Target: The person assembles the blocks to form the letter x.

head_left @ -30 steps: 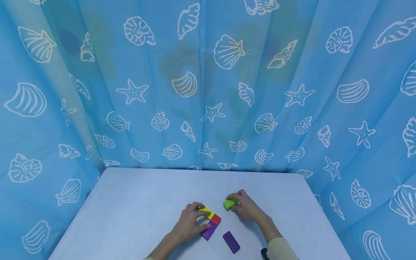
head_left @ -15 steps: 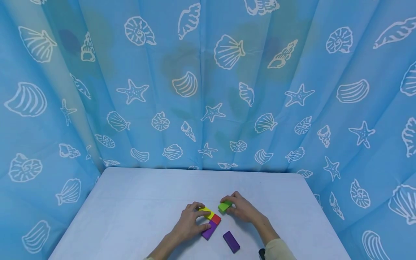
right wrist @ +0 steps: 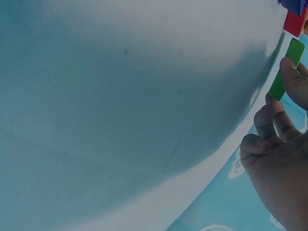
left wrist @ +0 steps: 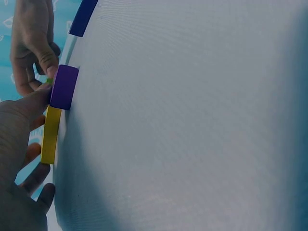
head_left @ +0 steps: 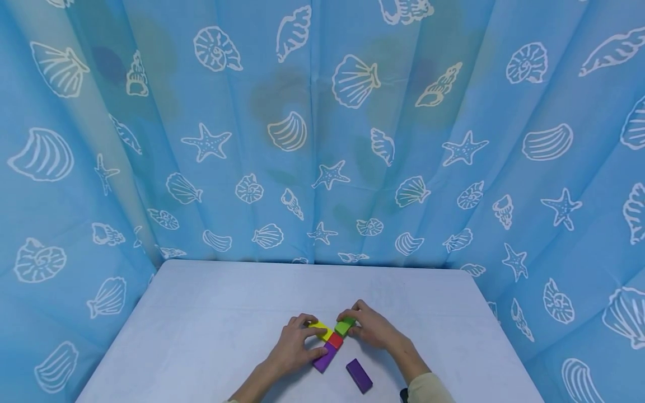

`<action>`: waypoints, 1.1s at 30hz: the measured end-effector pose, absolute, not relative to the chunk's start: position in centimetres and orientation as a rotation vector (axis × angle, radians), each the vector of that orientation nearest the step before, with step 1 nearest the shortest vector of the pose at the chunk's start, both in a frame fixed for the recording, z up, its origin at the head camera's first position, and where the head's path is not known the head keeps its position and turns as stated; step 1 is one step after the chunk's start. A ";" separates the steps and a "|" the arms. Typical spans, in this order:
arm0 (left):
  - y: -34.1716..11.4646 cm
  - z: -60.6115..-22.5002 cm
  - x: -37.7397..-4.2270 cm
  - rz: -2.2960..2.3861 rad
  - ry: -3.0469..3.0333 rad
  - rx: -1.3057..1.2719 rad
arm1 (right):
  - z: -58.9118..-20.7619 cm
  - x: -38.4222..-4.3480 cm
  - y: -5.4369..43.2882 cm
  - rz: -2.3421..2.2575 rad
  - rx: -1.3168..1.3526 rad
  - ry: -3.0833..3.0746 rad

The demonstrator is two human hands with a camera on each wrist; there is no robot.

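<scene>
My left hand (head_left: 294, 343) spans a joined group of blocks, its thumb on a purple block (head_left: 326, 358) and its fingers at a yellow block (head_left: 318, 326). A small red block (head_left: 335, 340) sits at the corner where those two meet. With thumb and fingers, my right hand (head_left: 374, 327) pinches a green block (head_left: 344, 327), whose near end is right at the red one in the head view. From the right wrist, the green block (right wrist: 288, 67) shows a narrow gap before the red block (right wrist: 294, 21). The left wrist view shows the thumb against the purple block (left wrist: 64, 87) and the yellow block (left wrist: 51, 134) beyond.
A second, darker purple block (head_left: 359, 375) lies apart on the white table (head_left: 211, 313), nearer the person and to the right of the group. A blue shell-patterned curtain (head_left: 322, 140) hangs behind and at both sides of the table.
The right hand has carried the green block left and slightly toward the person, turning it, up to the red block. The left hand and the other blocks have stayed in place.
</scene>
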State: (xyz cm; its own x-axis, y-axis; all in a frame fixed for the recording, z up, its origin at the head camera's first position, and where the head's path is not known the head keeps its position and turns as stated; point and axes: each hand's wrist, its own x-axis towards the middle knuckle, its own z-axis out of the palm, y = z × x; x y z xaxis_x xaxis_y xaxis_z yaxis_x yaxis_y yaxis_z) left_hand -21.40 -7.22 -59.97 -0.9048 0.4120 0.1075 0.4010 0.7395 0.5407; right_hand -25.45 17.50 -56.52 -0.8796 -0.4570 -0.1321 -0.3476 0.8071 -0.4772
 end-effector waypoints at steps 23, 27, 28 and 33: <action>-7.2 -60.0 -21.3 0.902 2.920 0.676 | -56.9 -25.2 17.2 -0.571 -0.697 2.782; -7.2 -60.0 -21.3 0.902 2.923 0.676 | -56.9 -25.2 17.1 -0.571 -0.697 2.780; -7.2 -60.0 -21.3 0.903 2.923 0.676 | -56.9 -25.2 17.1 -0.572 -0.693 2.778; -7.1 -60.0 -21.3 0.904 2.919 0.670 | -56.9 -25.2 17.0 -0.583 -0.667 2.771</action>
